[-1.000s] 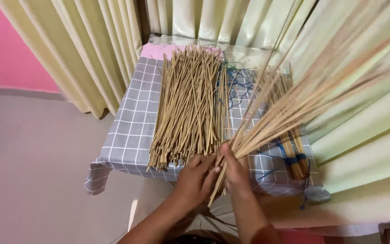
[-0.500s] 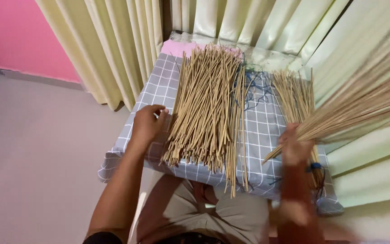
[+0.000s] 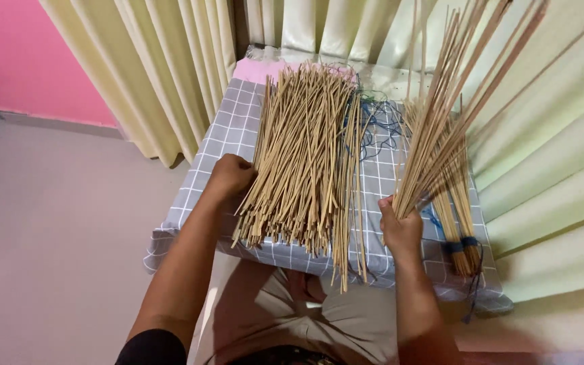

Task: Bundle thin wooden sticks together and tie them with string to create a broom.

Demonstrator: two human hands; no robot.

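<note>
Right hand (image 3: 400,230), fingers clamped on a fanned stick bunch (image 3: 441,128), lifts it upright. Left hand (image 3: 231,174), fingers curled, presses the loose stick pile (image 3: 302,155) on the tabletop (image 3: 221,145).

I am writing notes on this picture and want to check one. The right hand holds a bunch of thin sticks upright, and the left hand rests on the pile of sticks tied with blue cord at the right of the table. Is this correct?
Not quite. In the head view the left hand rests at the big loose pile of sticks in the middle of the table, not on the tied bundle at the right. The right hand does hold a bunch of sticks upright.
</note>
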